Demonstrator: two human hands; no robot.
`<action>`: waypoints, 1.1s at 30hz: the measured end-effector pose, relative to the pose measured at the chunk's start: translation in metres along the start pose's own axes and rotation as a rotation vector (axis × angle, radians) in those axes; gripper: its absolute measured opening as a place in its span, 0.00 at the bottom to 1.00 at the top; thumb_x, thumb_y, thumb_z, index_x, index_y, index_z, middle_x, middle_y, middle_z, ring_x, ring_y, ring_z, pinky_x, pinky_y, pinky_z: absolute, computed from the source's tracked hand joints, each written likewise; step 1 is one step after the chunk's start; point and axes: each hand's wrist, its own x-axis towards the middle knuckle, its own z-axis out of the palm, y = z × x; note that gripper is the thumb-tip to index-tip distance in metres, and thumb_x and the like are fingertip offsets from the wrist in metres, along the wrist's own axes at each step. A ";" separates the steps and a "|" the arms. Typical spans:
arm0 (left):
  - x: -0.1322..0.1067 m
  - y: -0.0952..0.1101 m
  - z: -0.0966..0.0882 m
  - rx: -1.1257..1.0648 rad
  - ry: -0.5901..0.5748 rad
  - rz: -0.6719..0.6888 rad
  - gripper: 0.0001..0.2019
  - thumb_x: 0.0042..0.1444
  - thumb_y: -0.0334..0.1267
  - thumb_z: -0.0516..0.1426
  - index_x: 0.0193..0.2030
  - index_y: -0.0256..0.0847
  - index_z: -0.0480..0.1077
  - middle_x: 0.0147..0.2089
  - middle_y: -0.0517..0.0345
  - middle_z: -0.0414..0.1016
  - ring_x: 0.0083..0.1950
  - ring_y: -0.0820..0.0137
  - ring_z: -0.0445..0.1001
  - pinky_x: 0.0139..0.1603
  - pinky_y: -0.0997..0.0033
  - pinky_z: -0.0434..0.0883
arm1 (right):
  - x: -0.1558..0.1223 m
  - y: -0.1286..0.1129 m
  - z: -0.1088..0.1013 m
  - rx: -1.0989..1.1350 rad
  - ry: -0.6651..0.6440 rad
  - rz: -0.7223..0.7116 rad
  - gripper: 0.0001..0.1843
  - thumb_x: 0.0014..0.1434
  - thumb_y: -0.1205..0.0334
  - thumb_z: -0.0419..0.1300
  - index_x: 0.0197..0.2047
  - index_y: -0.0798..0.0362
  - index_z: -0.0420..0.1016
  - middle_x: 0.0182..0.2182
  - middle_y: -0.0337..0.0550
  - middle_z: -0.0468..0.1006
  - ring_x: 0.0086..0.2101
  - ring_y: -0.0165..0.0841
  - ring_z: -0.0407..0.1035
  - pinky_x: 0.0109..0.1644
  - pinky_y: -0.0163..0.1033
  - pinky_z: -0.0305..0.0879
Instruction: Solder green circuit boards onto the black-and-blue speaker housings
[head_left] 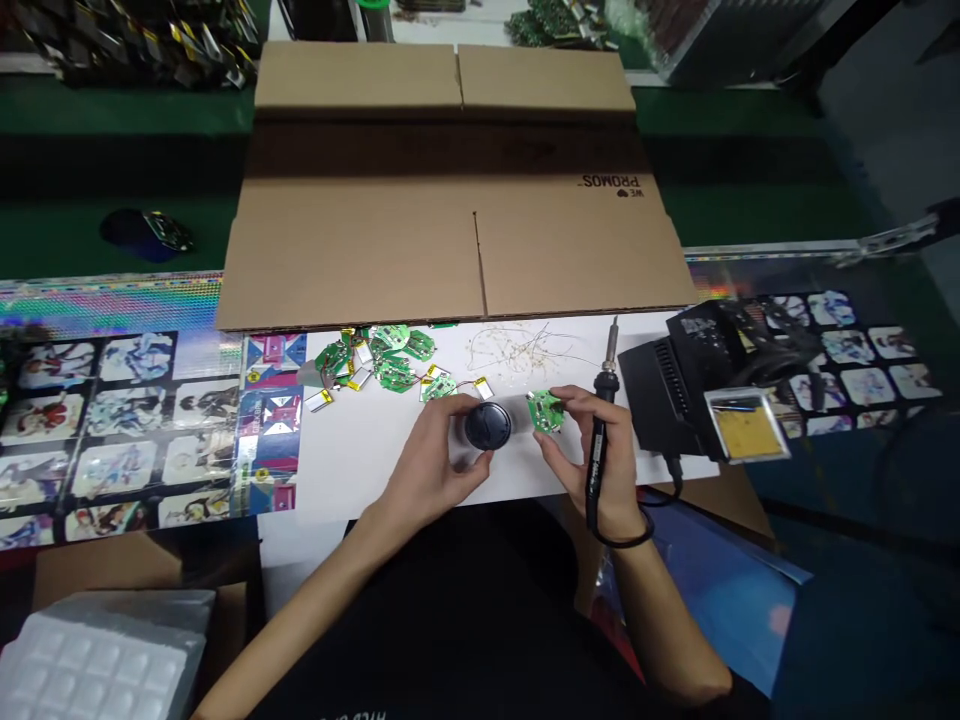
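Note:
My left hand (435,465) is shut around a round black plastic housing (487,425), which sits over a white sheet of paper (360,470). My right hand (592,450) grips a black-handled soldering iron (601,430) with its tip pointing up and away. The fingertips of that hand also pinch a small green circuit board (545,410) close beside the housing. Whether a wire joins the board to the housing is hidden. Several green boards (394,360) and small yellow-edged pouch batteries (360,375) lie in a loose heap beyond my hands.
Thin wire clippings (521,350) lie on the paper. A flattened cardboard box (450,200) stands beyond it. To the right sit a black soldering station (660,395) and a yellow sponge tray (746,430). Printed picture sheets (124,430) lie left, and white foam (97,660) sits front left.

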 end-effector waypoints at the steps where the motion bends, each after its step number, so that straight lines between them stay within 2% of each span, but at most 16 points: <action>1: 0.004 0.002 -0.008 -0.038 -0.078 -0.006 0.28 0.60 0.32 0.65 0.64 0.47 0.63 0.65 0.45 0.74 0.65 0.53 0.76 0.66 0.50 0.73 | -0.001 0.000 0.000 -0.012 -0.004 0.008 0.28 0.62 0.70 0.71 0.61 0.45 0.67 0.60 0.52 0.77 0.62 0.42 0.75 0.69 0.58 0.74; 3: 0.011 0.006 -0.023 -0.096 -0.190 -0.004 0.24 0.60 0.31 0.63 0.62 0.47 0.66 0.69 0.45 0.72 0.71 0.53 0.72 0.69 0.49 0.71 | -0.004 0.000 -0.001 -0.037 -0.016 0.014 0.28 0.62 0.69 0.72 0.61 0.45 0.67 0.59 0.52 0.78 0.61 0.42 0.76 0.69 0.58 0.74; 4: 0.014 0.009 -0.027 -0.104 -0.207 0.003 0.22 0.61 0.32 0.64 0.61 0.46 0.68 0.70 0.45 0.71 0.73 0.52 0.70 0.71 0.49 0.71 | -0.006 -0.001 0.000 -0.046 -0.025 0.012 0.29 0.62 0.69 0.73 0.60 0.45 0.67 0.59 0.51 0.79 0.61 0.42 0.77 0.68 0.57 0.75; 6: 0.018 0.013 -0.029 -0.087 -0.148 0.022 0.14 0.64 0.36 0.65 0.56 0.45 0.74 0.69 0.45 0.72 0.72 0.52 0.71 0.70 0.49 0.71 | -0.009 -0.003 0.001 -0.057 -0.043 0.010 0.29 0.60 0.67 0.74 0.59 0.45 0.68 0.57 0.49 0.81 0.59 0.42 0.78 0.66 0.56 0.77; 9: 0.022 0.016 -0.021 -0.104 0.006 0.025 0.05 0.68 0.40 0.64 0.46 0.44 0.80 0.59 0.47 0.78 0.62 0.57 0.77 0.61 0.56 0.76 | -0.011 -0.007 0.005 -0.082 -0.076 -0.011 0.29 0.60 0.65 0.76 0.59 0.45 0.69 0.55 0.48 0.82 0.56 0.41 0.80 0.63 0.53 0.79; 11: 0.021 0.017 -0.015 -0.201 0.040 -0.021 0.06 0.68 0.42 0.64 0.42 0.44 0.81 0.52 0.48 0.81 0.53 0.61 0.79 0.52 0.61 0.77 | -0.011 -0.011 0.009 -0.128 -0.115 -0.063 0.29 0.60 0.65 0.76 0.60 0.45 0.69 0.54 0.48 0.83 0.55 0.41 0.81 0.61 0.52 0.80; 15: 0.012 0.016 -0.014 -0.476 -0.005 -0.218 0.11 0.65 0.47 0.68 0.42 0.41 0.81 0.42 0.51 0.83 0.41 0.66 0.79 0.39 0.69 0.74 | -0.005 -0.018 0.018 -0.277 -0.257 -0.203 0.25 0.64 0.64 0.73 0.61 0.45 0.71 0.55 0.50 0.84 0.52 0.44 0.80 0.55 0.53 0.81; 17: 0.008 0.015 -0.016 -0.558 -0.012 -0.285 0.12 0.64 0.48 0.69 0.41 0.40 0.81 0.39 0.53 0.82 0.39 0.68 0.77 0.38 0.70 0.73 | 0.000 -0.020 0.022 -0.324 -0.292 -0.256 0.24 0.66 0.64 0.71 0.62 0.45 0.71 0.56 0.51 0.84 0.50 0.44 0.80 0.51 0.52 0.81; 21: 0.005 0.012 -0.019 -0.616 0.019 -0.317 0.14 0.61 0.49 0.71 0.40 0.40 0.80 0.36 0.56 0.79 0.36 0.70 0.75 0.38 0.71 0.73 | 0.006 -0.020 0.028 -0.349 -0.282 -0.300 0.23 0.67 0.63 0.71 0.61 0.44 0.71 0.51 0.48 0.85 0.47 0.43 0.79 0.49 0.51 0.78; 25: 0.006 0.009 -0.019 -0.618 0.011 -0.327 0.15 0.61 0.51 0.71 0.41 0.40 0.80 0.36 0.55 0.79 0.36 0.70 0.74 0.36 0.72 0.72 | 0.007 -0.018 0.033 -0.366 -0.281 -0.331 0.21 0.64 0.62 0.73 0.57 0.43 0.74 0.48 0.44 0.87 0.52 0.46 0.78 0.55 0.54 0.75; 29: 0.006 0.009 -0.021 -0.582 0.004 -0.299 0.14 0.62 0.50 0.70 0.41 0.41 0.80 0.38 0.54 0.79 0.37 0.69 0.75 0.36 0.71 0.72 | 0.008 -0.020 0.035 -0.333 -0.298 -0.273 0.22 0.62 0.63 0.74 0.56 0.42 0.75 0.50 0.44 0.87 0.56 0.47 0.77 0.59 0.57 0.74; 33: 0.006 0.012 -0.023 -0.509 -0.010 -0.235 0.12 0.64 0.47 0.69 0.40 0.40 0.79 0.39 0.53 0.80 0.39 0.68 0.76 0.37 0.70 0.70 | 0.010 -0.028 0.038 -0.093 -0.227 -0.078 0.17 0.64 0.64 0.72 0.52 0.43 0.73 0.48 0.43 0.86 0.50 0.41 0.79 0.57 0.52 0.76</action>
